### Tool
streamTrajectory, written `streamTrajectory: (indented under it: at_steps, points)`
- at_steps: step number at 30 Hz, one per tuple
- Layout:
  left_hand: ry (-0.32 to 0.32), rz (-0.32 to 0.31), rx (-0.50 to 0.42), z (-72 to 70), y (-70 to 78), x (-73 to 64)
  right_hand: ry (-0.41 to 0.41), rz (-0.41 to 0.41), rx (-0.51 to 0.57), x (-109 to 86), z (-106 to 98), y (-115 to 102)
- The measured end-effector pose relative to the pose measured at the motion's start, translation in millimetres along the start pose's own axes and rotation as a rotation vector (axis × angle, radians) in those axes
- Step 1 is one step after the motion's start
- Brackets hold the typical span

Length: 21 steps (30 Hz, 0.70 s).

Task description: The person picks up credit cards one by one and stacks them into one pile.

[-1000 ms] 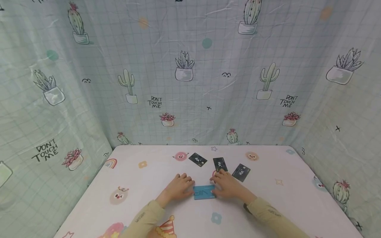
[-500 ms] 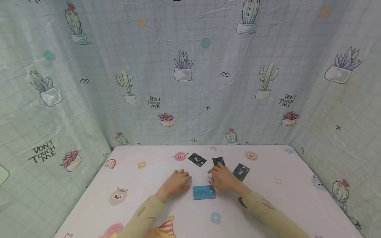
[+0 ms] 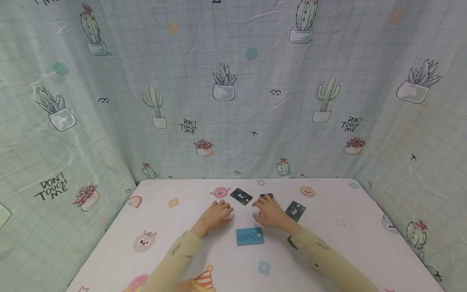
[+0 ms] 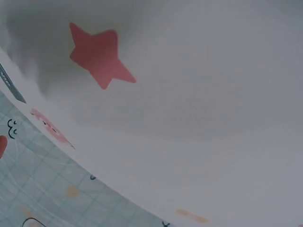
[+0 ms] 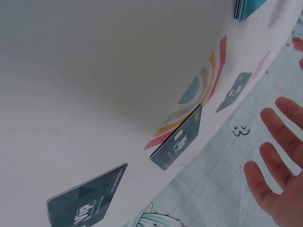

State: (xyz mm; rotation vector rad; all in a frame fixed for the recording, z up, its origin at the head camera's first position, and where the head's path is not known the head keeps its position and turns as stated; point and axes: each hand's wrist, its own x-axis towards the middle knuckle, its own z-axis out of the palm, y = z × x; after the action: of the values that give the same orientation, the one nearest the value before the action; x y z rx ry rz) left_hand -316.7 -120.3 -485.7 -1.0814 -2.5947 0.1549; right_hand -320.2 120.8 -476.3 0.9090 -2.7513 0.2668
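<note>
A blue VIP card (image 3: 249,236) lies near the middle of the table. In the right wrist view it tops a small stack of cards (image 5: 247,8) with dark edges below. Beyond and left of it hovers my left hand (image 3: 214,215), fingers loosely bent, holding nothing. My right hand (image 3: 270,212) is over the middle black card (image 3: 266,196) and hides most of it in the head view. Its fingers (image 5: 274,163) are spread and apart from the cards in the right wrist view. Other black VIP cards lie at the back (image 3: 241,196) and right (image 3: 295,211).
The pink tablecloth (image 3: 175,227) bears printed faces, flowers, a rainbow and a party hat. A cactus-print curtain (image 3: 233,134) stands behind the table and along both sides.
Both hands have left the sides of the blue card and moved toward the back of the table, the right one over the middle black card. The cards stay in place.
</note>
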Motion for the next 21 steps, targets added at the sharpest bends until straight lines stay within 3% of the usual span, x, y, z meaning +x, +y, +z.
streamTrajectory:
  at_steps: [6, 11, 21]
  points:
    - [0.045, -0.026, 0.041, 6.7, -5.8, 7.2, 0.004, 0.083, -0.054, 13.3, 4, -2]
    - [0.046, -0.078, 0.038, 16.7, -7.5, 14.4, 0.004, 0.159, -0.077, 25.6, 11, -3]
    - [-0.026, -0.257, -0.009, 19.8, 0.3, 27.0, -0.093, 0.259, -0.072, 45.0, 28, -9]
